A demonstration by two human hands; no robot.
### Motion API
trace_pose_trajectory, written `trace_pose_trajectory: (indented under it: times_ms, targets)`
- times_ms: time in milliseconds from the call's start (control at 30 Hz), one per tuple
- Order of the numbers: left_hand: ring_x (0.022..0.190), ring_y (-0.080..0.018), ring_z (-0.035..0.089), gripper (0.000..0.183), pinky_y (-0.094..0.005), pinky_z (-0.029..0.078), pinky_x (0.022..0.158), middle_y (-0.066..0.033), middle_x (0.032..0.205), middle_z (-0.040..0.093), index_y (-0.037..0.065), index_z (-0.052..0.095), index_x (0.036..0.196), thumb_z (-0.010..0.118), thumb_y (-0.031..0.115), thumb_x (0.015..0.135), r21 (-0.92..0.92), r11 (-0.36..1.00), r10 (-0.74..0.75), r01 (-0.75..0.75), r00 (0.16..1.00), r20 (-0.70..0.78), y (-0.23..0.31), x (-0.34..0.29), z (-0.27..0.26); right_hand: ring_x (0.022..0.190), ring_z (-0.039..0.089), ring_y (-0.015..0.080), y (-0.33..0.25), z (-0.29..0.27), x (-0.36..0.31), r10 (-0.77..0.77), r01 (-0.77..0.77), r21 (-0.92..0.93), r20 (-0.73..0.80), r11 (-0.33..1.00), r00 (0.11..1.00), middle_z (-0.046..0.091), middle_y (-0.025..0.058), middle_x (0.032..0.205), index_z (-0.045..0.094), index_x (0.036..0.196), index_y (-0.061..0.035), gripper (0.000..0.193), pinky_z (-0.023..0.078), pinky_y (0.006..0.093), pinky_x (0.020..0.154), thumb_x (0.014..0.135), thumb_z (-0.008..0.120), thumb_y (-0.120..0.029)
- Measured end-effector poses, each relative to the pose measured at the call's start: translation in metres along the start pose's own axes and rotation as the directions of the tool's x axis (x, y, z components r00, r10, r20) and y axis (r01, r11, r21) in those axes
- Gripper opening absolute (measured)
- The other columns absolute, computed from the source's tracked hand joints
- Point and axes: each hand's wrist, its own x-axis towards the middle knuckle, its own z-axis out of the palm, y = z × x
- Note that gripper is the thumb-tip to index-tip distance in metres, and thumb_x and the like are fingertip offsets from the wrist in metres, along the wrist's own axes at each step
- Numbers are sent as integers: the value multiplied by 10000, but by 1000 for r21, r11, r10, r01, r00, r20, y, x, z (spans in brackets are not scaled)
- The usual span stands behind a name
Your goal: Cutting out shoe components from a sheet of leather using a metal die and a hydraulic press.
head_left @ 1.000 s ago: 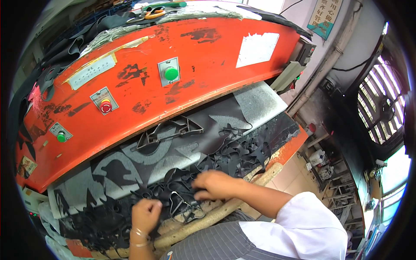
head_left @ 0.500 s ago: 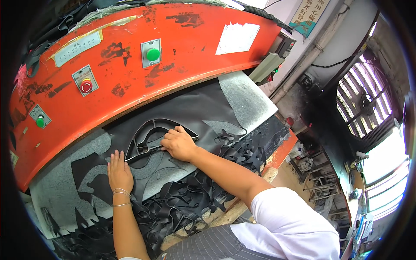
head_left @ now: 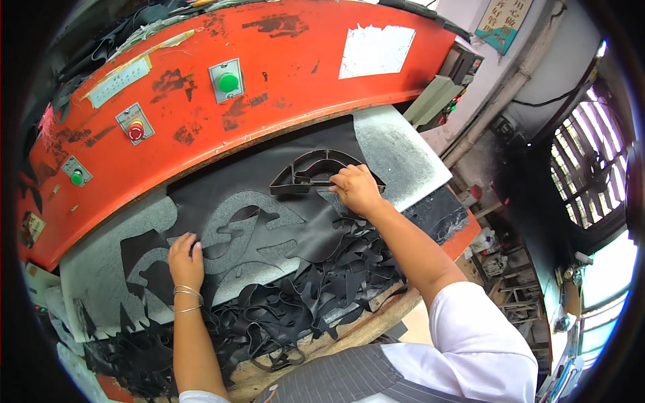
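My right hand (head_left: 357, 190) grips the right part of a curved, dark steel cutting die (head_left: 290, 189). The die lies on, or just over, a black leather-like sheet (head_left: 232, 178). To its lower left, the sheet has a die-shaped opening with the pale grey board (head_left: 402, 158) showing through and narrow black strips left inside. My left hand (head_left: 186, 260) is over the left part of the sheet, beside that opening. Its fingers are extended, its thumb stands apart, and nothing is in it.
A red press beam (head_left: 295, 74) spans the far side, carrying a green button (head_left: 228, 82) and a red stop button (head_left: 136, 131). Tangled black offcuts (head_left: 289, 302) pile along the near edge. A control box (head_left: 433, 101) stands at the far right.
My right hand has moved the die right and slightly away, uncovering the cut opening in the sheet. My left hand has stayed near its place, its thumb now spread.
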Motion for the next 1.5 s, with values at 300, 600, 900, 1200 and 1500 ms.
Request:
trace_pose_trajectory:
  times_ms: [300, 600, 900, 1200, 1500]
  targets:
    - [944, -308, 613, 207, -409, 471, 857, -103, 954, 677, 60, 722, 972, 708, 155, 789, -231, 969, 67, -85, 994, -85, 158, 48, 79, 1012, 565, 223, 31, 0, -11, -35, 45, 103, -91, 994, 995, 640, 37, 1000, 671, 1080, -139, 373, 398, 382, 887, 741, 746, -275]
    - [893, -278, 585, 149, -390, 454, 818, -77, 861, 657, 68, 750, 849, 739, 188, 760, -133, 991, -21, 13, 998, -61, 176, 84, 108, 1145, 541, 327, 99, -22, -88, 416, -410, 285, 41, 867, 908, 620, 159, 1197, 579, 1272, -89, 544, 362, 444, 1003, 779, 748, -243]
    - [844, -254, 582, 120, -359, 458, 778, -65, 830, 663, 54, 741, 817, 746, 156, 755, -221, 975, -27, 9, 997, -78, 176, 89, 110, 883, 663, 251, 100, -15, -84, 387, -347, 235, -152, 908, 909, 711, 144, 1014, 714, 1003, -43, 295, 449, 373, 879, 750, 749, -191]
    - [836, -256, 593, 138, -353, 461, 784, -71, 839, 670, 48, 744, 832, 760, 154, 746, -275, 961, -40, 27, 998, -39, 171, 94, 109, 835, 675, 245, 99, -16, -79, 356, -315, 217, -190, 924, 915, 717, 145, 995, 714, 949, -29, 258, 460, 359, 836, 743, 762, -177]
    - [855, -256, 605, 141, -372, 464, 789, -48, 851, 686, 75, 752, 821, 759, 187, 735, -222, 974, 13, -35, 995, -97, 168, 83, 107, 899, 665, 265, 93, -16, -93, 344, -322, 161, -139, 933, 928, 708, 133, 1045, 689, 1019, -43, 321, 447, 368, 863, 759, 762, -216]
